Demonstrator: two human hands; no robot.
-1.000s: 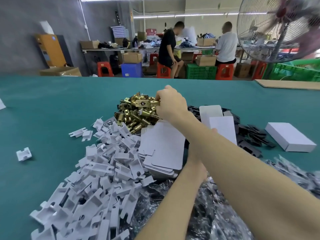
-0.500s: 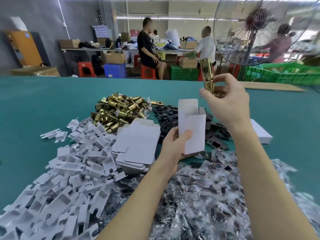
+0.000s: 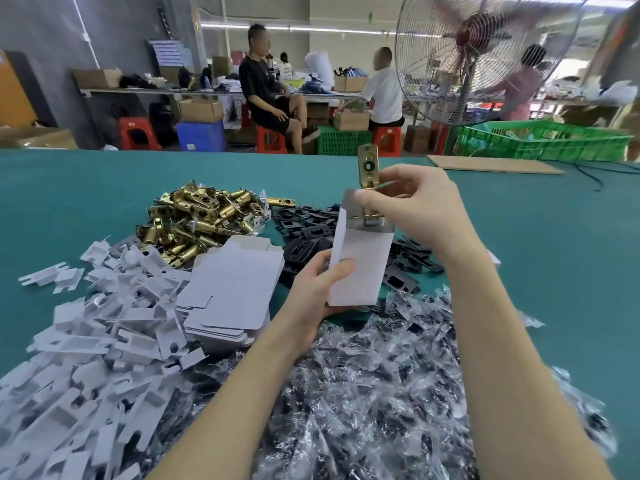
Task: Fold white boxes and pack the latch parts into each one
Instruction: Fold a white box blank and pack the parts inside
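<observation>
1. Left hand (image 3: pixel 313 292) gripped the folded white box (image 3: pixel 360 261) upright, thumb pressed on its front, top open.
2. Right hand (image 3: pixel 412 202) pinched a brass latch (image 3: pixel 367 168) just above the box mouth, its lower end entering.
3. Left of the box: flat box blanks (image 3: pixel 232 292), then the brass latch pile (image 3: pixel 201 216).
4. Judged early: one box mid-fill, many blanks unfolded.

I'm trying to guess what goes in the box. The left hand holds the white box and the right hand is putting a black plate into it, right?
Not quite. The head view shows the right hand putting a gold latch into the white box, not a black plate. The left hand does hold the box.
</observation>
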